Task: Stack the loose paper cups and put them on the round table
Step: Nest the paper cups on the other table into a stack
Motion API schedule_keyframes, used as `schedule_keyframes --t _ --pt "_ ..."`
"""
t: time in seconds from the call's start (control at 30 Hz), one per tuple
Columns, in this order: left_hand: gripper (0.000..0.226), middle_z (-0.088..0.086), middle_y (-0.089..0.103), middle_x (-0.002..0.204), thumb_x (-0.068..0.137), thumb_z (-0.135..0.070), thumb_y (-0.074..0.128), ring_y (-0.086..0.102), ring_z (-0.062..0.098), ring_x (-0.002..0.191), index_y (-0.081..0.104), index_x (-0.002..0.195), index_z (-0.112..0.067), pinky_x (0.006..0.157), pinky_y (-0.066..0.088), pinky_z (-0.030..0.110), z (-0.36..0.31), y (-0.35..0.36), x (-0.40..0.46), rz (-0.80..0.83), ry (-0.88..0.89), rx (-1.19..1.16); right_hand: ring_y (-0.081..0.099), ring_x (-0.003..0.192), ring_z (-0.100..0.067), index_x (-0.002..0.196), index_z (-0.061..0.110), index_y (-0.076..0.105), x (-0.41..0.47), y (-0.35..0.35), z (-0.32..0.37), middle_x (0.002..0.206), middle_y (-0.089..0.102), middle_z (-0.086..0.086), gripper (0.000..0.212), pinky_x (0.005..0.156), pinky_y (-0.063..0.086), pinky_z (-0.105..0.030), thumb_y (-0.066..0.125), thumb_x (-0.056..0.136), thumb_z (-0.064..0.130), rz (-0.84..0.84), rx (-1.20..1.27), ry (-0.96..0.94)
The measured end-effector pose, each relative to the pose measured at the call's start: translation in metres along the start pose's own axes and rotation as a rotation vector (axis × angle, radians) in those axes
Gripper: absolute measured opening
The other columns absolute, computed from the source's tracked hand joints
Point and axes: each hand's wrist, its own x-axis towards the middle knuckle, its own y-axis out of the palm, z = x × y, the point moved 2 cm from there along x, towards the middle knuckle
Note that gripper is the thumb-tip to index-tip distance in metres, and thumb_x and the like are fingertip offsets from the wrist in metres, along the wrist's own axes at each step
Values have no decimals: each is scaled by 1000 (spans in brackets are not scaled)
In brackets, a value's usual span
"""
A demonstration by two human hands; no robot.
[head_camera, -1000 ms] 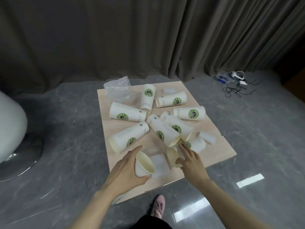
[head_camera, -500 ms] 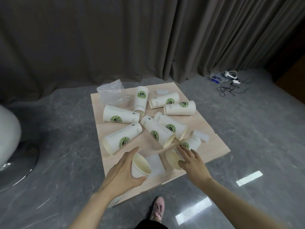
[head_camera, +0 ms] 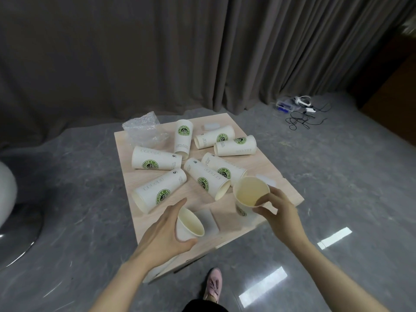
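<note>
Cups are starting to pair up: our right hand (head_camera: 278, 211) has just lifted one cup (head_camera: 251, 194) upright off the near edge of the board (head_camera: 286, 188), pinching its rim, while our left hand (head_camera: 166, 230) still grips another (head_camera: 189, 226) beside it, ready for nesting

I see nine white paper cups with green round logos, all placed relative to the square wooden board (head_camera: 265, 167). Seven lie on their sides across its middle and far part, among them one long cup (head_camera: 158, 190) near its left edge. One cup (head_camera: 190, 225) tilts at its near edge; another cup (head_camera: 249, 194) is upright above its near right part, mouth up.
</note>
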Motion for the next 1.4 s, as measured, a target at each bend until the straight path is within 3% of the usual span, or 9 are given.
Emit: schedule_keyframes --t 0.17,0.23,0.33,0.67,0.73,0.93,1.07,1.17,1.4 --pt "99 -23 26 148 70 -57 71 33 -2 130 8 145 -48 87 35 20 -4 -1 1 -5 27 -5 62 94 -10 72 11 65 -2 -4 13 100 66 -3 15 76 45 -10 74 76 1 4 457 149" --pt "100 -21 25 149 70 -57 71 35 2 131 7 147 -47 89 37 21 -5 -3 -1 -9 38 2 61 79 -7 73 9 64 -4 -2 16 84 66 3 13 76 46 -18 72 78 1 0 612 208" --pt "102 -19 25 150 72 -56 71 34 4 132 5 148 -45 93 37 21 -7 -7 -3 -14 67 26 58 75 -11 78 9 63 -6 2 22 76 64 8 7 82 51 -34 68 82 5 6 736 282" --pt "99 -16 28 146 74 -59 68 32 6 133 7 149 -43 99 35 23 2 -27 -17 -51 95 91 63 81 -13 68 23 68 0 20 51 82 65 5 19 81 59 -33 64 83 12 3 870 205" --pt "98 -18 30 144 72 -61 68 36 8 130 7 148 -45 96 38 26 5 -32 -19 -68 80 86 62 87 -18 67 22 68 2 26 56 85 63 2 24 84 58 -38 61 86 8 50 896 240" --pt "99 -18 29 147 73 -53 68 36 8 131 6 150 -44 98 39 27 15 -37 -27 -118 54 79 64 96 -23 83 10 59 0 44 64 86 65 -3 4 90 53 -44 63 85 9 182 909 343" --pt "99 -19 31 145 73 -50 71 38 6 131 8 150 -44 97 41 28 19 -38 -32 -138 57 29 65 95 -21 85 11 59 -2 53 72 90 66 -7 15 93 51 -43 66 75 19 294 903 383" --pt "97 -24 31 143 72 -53 72 37 1 130 11 148 -47 97 41 27 16 -38 -31 -150 68 -9 60 97 -18 84 12 58 -9 65 80 90 64 1 21 95 47 -41 69 72 25 395 807 400" --pt "100 -30 27 138 66 -65 64 36 -2 125 -5 139 -62 91 42 27 10 -38 -28 -192 26 -68 54 78 -7 70 26 64 -34 101 102 77 61 7 10 87 41 -36 72 70 32 567 766 422"
